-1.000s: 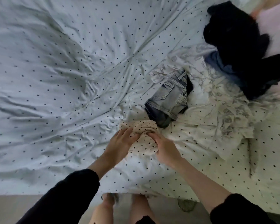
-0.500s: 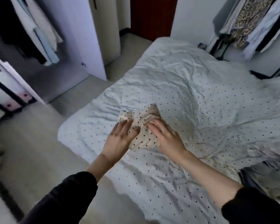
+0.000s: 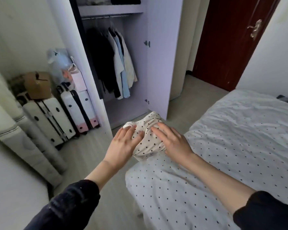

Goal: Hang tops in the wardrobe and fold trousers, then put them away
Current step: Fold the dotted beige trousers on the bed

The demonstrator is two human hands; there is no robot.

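A folded cream garment with black dots (image 3: pixel 148 143) is held in the air between my two hands, above the corner of the bed. My left hand (image 3: pixel 123 145) grips its left side and my right hand (image 3: pixel 173 141) lies over its right side, fingers spread on the cloth. Ahead stands the lilac wardrobe (image 3: pixel 161 63) with its door open. Several tops (image 3: pixel 116 63), dark, white and pale blue, hang from the rail inside. The wardrobe floor under them shows bare.
The bed (image 3: pixel 231 146) with a dotted white sheet fills the right. White suitcases (image 3: pixel 56 117) with a cardboard box (image 3: pixel 37 84) and bags on top stand left of the wardrobe. A dark red door (image 3: pixel 231 39) is at the back right. Pale floor lies between.
The folded dotted garment was lifted off the bed in both hands. My view swung left from the bed and its clothes pile to the open wardrobe.
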